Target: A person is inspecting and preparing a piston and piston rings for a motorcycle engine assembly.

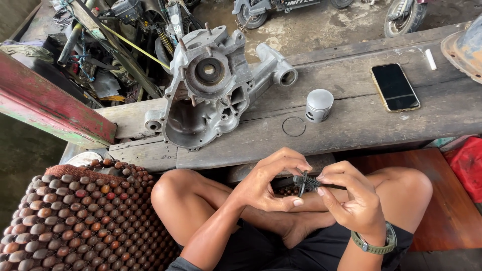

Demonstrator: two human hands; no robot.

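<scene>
Both hands closed on one small dark toothed part (304, 182), held over the crossed legs, just below the near edge of the wooden bench (351, 120). Left hand (268, 183) curls round it from the left, thumb and fingertips pinching the part's end. Right hand (351, 193) pinches it from the right, thumb and forefinger on a thin dark shaft sticking out sideways. Exact shape of part hard to tell; looks like a small gear on a spindle. Green-strapped watch (374, 244) on right wrist.

Head view, bench top: grey cast engine casing (211, 88) toward the left end, open side up, overhanging the near edge a little. Silver piston (319, 104) upright near the middle. Thin wire ring (293, 126) lies flat just beside it, nearer the person. Black phone (395, 87) face up toward the right end; small white stub (431, 58) beyond it, near the far edge.

Wooden bead seat mat (75, 216) at the person's left, off the bench.
</scene>
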